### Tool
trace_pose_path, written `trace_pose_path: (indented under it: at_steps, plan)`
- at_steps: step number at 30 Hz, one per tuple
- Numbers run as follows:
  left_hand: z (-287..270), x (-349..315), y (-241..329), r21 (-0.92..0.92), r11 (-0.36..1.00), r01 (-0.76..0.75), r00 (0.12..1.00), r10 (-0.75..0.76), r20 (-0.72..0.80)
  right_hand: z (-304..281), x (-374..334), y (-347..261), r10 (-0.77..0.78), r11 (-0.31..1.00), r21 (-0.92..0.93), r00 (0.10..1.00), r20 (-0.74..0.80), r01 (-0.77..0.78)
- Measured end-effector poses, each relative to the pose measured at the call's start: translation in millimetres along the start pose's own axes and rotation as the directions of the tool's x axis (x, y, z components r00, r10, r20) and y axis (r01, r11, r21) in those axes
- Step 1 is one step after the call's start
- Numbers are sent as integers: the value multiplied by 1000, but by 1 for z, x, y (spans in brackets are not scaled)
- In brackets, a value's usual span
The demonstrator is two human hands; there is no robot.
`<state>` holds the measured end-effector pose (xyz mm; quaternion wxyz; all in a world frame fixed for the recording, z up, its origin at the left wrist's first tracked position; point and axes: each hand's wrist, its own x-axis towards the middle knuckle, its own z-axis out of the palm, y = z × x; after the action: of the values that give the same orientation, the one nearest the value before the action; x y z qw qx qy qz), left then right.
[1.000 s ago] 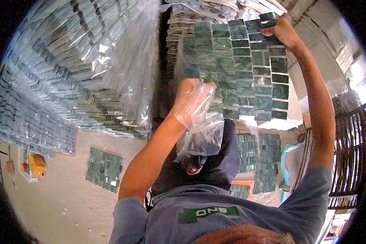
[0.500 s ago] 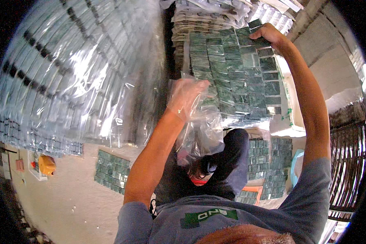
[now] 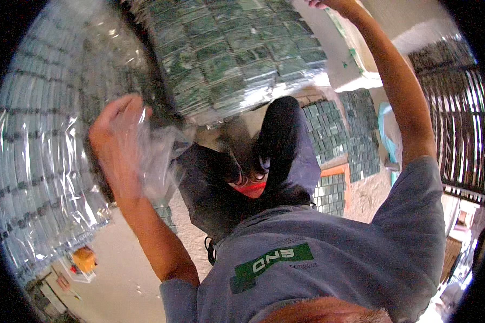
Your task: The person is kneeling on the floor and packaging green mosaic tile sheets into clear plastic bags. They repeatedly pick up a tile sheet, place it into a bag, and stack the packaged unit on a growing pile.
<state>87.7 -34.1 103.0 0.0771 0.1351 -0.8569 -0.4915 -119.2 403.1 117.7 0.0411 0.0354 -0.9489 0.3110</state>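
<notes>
My left hand (image 3: 118,124) is raised at the left, fingers curled and blurred by motion. Thin clear plastic film (image 3: 161,153) hangs from it past the wrist. Ahead of my knees is a stack of green mosaic tile sheets (image 3: 237,51), small dark green squares in rows. My right hand (image 3: 328,4) reaches to the far edge of the view, near the stack's far right corner. The rim of the picture cuts that hand off, so what its fingers hold is hidden.
At the left stands a large plastic-wrapped stack of tile sheets (image 3: 43,156). More tile sheets (image 3: 326,129) lie on the floor by my right knee, one in an orange frame (image 3: 347,185). A yellow object (image 3: 84,259) sits in a white tray at lower left. Dark slats (image 3: 458,129) stand at right.
My left hand has swung left, away from the green tile sheets, with the clear film. My right hand has moved up toward the view's edge. The whole view has shifted and the stack looks nearer.
</notes>
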Motion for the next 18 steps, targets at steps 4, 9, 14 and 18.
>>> trace_pose_path:
  at_steps: [4, 9, 14, 18]
  plan:
    - [4, -14, -32, -43, 999, -14, 986, 21, 163, 7, -85, 26, -11, 961, 277, 1000, -25, 18]
    - [40, -12, -42, -131, 987, -96, 988, 111, 110, 46, -131, 40, 14, 930, 366, 999, 46, -29]
    - [75, -9, -15, 255, 923, -288, 957, 266, 115, 76, -117, 54, -182, 954, 231, 981, -71, 194]
    - [77, -10, -14, 267, 899, -346, 937, 320, 138, 92, -111, 40, 32, 966, 257, 998, -62, -15]
